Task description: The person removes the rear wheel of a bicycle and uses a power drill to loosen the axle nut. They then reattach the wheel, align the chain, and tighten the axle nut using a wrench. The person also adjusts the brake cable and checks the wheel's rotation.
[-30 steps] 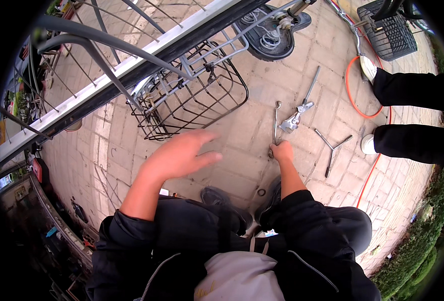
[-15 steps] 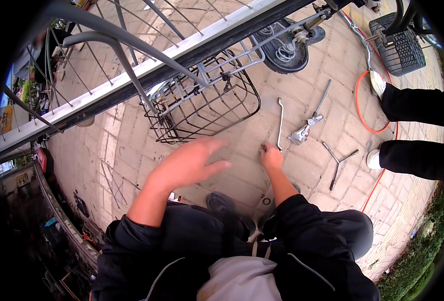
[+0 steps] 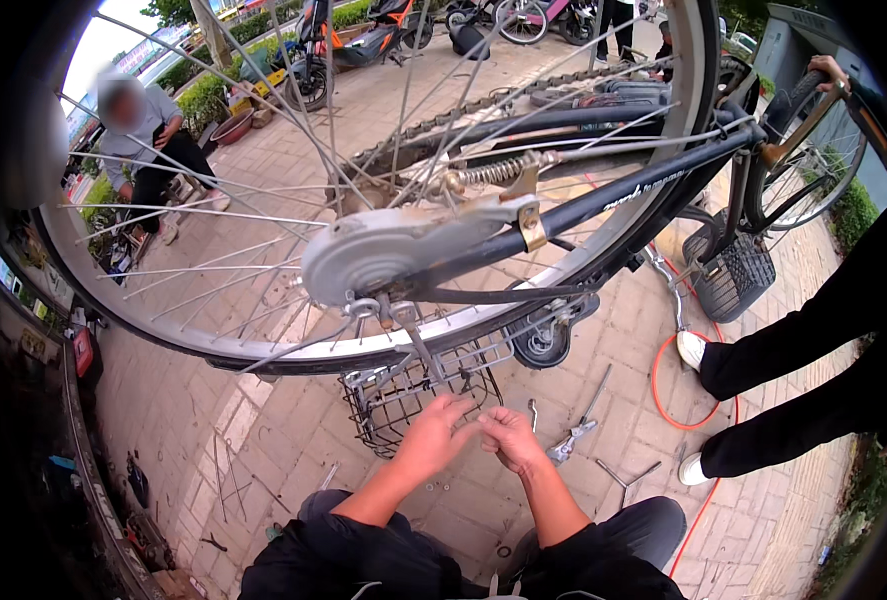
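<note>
A bicycle stands upside down before me. Its rear wheel (image 3: pixel 178 348) shows a grey hub cover (image 3: pixel 358 250), and a coil spring (image 3: pixel 493 173) sits above the dark frame tube. Below the wheel's near rim, my left hand (image 3: pixel 431 438) reaches forward with fingers stretched out, holding nothing I can see. Close against its fingertips, my right hand (image 3: pixel 511 438) is closed in a pinch; whatever it holds is too small or hidden to name. Behind the hands lies the black wire basket (image 3: pixel 371 428). A wrench (image 3: pixel 533 415) and silver pliers-like tool (image 3: pixel 569 443) lie just right of them.
A Y-shaped wrench (image 3: pixel 625 480) lies on the paving near an orange hose (image 3: pixel 657 390). At right stands a person in black trousers (image 3: pixel 793 335), one hand on the front wheel. Another person (image 3: pixel 143 135) sits far left. Small washers (image 3: pixel 438 487) lie near my knees.
My view has tilted up, bringing the whole rear wheel into sight. The right hand has lifted from the ground beside the wrench and come together with the left under the wheel.
</note>
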The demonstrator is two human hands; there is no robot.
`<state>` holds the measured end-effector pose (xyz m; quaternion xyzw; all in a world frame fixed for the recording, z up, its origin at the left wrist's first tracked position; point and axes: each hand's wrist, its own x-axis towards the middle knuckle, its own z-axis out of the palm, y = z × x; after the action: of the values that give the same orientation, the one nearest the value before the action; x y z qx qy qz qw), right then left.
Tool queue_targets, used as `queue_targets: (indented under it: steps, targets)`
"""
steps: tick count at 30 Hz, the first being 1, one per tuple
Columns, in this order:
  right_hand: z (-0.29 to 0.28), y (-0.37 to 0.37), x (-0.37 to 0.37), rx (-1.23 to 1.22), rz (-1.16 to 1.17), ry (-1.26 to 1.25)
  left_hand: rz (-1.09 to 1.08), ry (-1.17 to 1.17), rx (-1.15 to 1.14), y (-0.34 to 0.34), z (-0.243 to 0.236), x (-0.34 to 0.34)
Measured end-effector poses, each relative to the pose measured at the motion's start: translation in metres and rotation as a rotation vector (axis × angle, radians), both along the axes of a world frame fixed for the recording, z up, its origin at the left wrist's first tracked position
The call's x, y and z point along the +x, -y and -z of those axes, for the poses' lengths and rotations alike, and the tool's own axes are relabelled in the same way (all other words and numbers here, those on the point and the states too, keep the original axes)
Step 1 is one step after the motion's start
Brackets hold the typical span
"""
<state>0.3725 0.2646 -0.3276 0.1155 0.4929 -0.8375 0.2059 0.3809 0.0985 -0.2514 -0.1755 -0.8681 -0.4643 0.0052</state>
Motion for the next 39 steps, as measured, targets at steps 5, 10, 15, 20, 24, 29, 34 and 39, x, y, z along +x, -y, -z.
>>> queue_targets:
  steps: [5, 10, 15, 20, 24, 29, 34, 39]
  targets:
    - [-0.132, -0.01, 0.027, -0.299, -0.114, -0.148, -0.03, 0.01, 0.372, -0.009, -0.1, 0.031]
    - [-0.19, 0.002, 0.046, -0.224, -0.058, -0.189, -0.031, -0.512, 0.136, -0.002, -0.135, 0.037]
    - [-0.196, -0.005, 0.046, -0.237, 0.122, -0.159, -0.15, -0.763, 0.218, 0.006, -0.232, 0.038]
    - [-0.193, -0.018, 0.055, 0.041, 0.017, -0.415, -0.148, -0.641, 0.13, 0.007, -0.316, -0.002]
    - [-0.22, -0.024, 0.058, 0.067, 0.016, -0.655, -0.114, -0.651, -0.066, -0.003, -0.319, -0.036]
    - [-0.252, -0.04, 0.045, 0.135, 0.106, -0.791, -0.078, -0.796, -0.098, -0.011, -0.313, -0.041]
    - [-0.277, -0.04, 0.039, 0.209, 0.135, -0.805, -0.138, -0.832, 0.184, -0.008, -0.294, -0.01]
    - [-0.296, -0.027, 0.018, 0.336, 0.223, -0.879, -0.217, -0.794, 0.193, 0.017, -0.277, -0.007]
